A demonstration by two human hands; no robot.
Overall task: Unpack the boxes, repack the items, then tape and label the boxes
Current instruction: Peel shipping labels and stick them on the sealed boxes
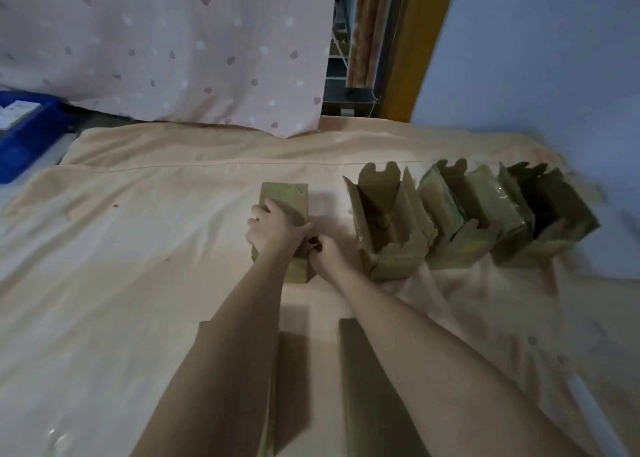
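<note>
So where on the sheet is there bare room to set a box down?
Left of the closed box the sheet lies bare out to the blue bin. It is crowded to the right, where three open boxes stand side by side.

Dim, warm indoor light. Soft shadows fall right of the closed box (pixel 284 210) and beside both forearms. Motion blur smears the open boxes (pixel 388 221) at right. Wide-angle distortion bends the edges; overall focus soft.
</note>
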